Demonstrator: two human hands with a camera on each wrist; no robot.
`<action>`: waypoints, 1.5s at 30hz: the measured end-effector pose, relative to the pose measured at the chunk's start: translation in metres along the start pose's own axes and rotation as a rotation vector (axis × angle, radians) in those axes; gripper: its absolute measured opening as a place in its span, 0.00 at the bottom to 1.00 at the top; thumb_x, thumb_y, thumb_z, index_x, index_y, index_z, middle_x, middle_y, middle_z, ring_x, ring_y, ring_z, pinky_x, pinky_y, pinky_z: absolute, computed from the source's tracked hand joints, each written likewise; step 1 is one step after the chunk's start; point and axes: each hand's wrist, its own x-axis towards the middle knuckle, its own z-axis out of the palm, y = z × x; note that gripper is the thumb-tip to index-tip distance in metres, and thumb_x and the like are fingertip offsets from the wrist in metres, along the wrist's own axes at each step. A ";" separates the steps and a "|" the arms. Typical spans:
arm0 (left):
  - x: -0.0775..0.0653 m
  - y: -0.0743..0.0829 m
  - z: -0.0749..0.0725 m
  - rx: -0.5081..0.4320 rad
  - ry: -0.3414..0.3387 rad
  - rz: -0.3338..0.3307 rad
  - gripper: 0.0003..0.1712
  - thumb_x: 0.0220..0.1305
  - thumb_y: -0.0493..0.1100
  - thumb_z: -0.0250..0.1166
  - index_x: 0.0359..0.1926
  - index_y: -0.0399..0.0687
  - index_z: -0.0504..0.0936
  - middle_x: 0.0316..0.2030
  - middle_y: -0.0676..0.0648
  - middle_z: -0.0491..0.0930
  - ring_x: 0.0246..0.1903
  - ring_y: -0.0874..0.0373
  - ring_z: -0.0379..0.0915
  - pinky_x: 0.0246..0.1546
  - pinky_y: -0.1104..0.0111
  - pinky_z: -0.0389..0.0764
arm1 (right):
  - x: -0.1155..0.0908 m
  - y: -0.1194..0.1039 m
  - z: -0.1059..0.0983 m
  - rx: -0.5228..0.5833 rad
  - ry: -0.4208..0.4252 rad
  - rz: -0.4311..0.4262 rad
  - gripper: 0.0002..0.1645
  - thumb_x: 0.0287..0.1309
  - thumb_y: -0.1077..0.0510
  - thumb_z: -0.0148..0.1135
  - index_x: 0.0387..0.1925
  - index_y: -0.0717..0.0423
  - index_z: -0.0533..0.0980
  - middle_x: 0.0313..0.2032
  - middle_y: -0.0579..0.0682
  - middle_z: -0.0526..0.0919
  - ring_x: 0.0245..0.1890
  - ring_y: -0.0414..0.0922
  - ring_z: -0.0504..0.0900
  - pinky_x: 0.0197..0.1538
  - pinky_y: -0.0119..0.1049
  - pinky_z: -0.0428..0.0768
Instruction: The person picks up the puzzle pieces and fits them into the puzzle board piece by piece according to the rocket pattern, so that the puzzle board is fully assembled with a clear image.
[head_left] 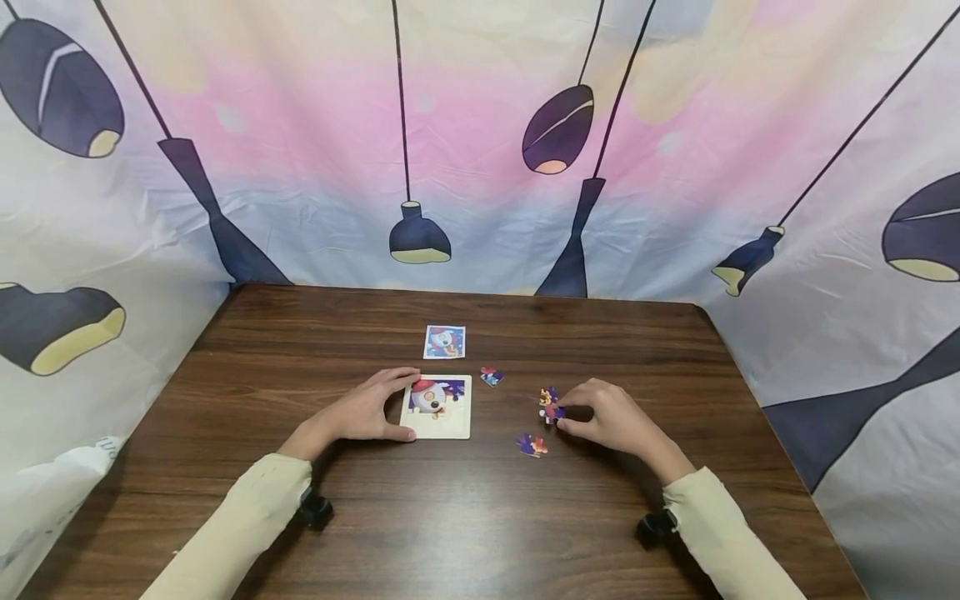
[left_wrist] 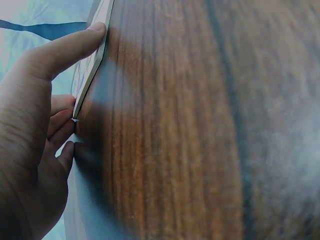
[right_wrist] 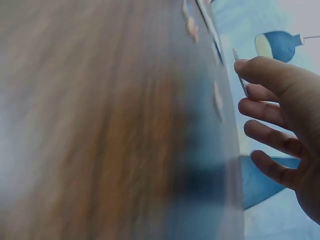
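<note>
A square puzzle board [head_left: 450, 427] lies on the table, its upper part filled with a picture of a white animal in a red hat and its lower part bare. My left hand [head_left: 365, 410] holds the board by its left side, thumb at the near corner and fingers at the far one. At the right, my right hand [head_left: 611, 419] pinches a puzzle piece [right_wrist: 243, 85] between thumb and index finger, raised off the table in the right wrist view. Under and beside it lies another colourful piece [head_left: 547, 394], partly hidden.
One loose puzzle piece [head_left: 491, 377] lies just right of the board, and more colourful puzzle pieces [head_left: 532, 445] lie nearer me. A small picture card [head_left: 445, 342] sits behind the board. The brown wooden table [head_left: 337, 333] meets a printed curtain [head_left: 480, 167] at its back edge.
</note>
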 end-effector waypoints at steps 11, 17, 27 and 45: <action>0.000 0.000 0.000 0.008 0.004 0.008 0.62 0.48 0.69 0.77 0.77 0.46 0.65 0.75 0.42 0.61 0.74 0.40 0.56 0.68 0.40 0.64 | 0.043 -0.032 0.011 -0.013 0.009 -0.071 0.16 0.61 0.44 0.72 0.44 0.49 0.89 0.44 0.42 0.89 0.45 0.41 0.84 0.49 0.42 0.83; 0.001 0.000 0.000 0.012 -0.002 0.005 0.62 0.48 0.70 0.77 0.77 0.46 0.64 0.76 0.43 0.61 0.74 0.41 0.55 0.68 0.40 0.64 | 0.063 -0.049 0.022 -0.006 -0.023 -0.079 0.19 0.62 0.42 0.70 0.47 0.48 0.88 0.46 0.44 0.89 0.48 0.43 0.84 0.52 0.43 0.83; 0.001 0.000 0.000 0.010 -0.014 -0.003 0.62 0.49 0.70 0.77 0.78 0.47 0.63 0.76 0.44 0.60 0.75 0.41 0.55 0.68 0.40 0.63 | 0.092 -0.066 0.039 -0.033 -0.051 -0.122 0.18 0.63 0.41 0.69 0.48 0.46 0.88 0.46 0.44 0.89 0.47 0.42 0.84 0.52 0.42 0.83; 0.001 0.000 -0.001 0.007 -0.017 -0.010 0.61 0.49 0.69 0.77 0.78 0.48 0.63 0.76 0.44 0.60 0.75 0.40 0.54 0.69 0.40 0.62 | 0.115 -0.088 0.058 -0.070 -0.082 -0.121 0.18 0.61 0.43 0.72 0.46 0.48 0.89 0.44 0.46 0.88 0.44 0.44 0.84 0.49 0.40 0.83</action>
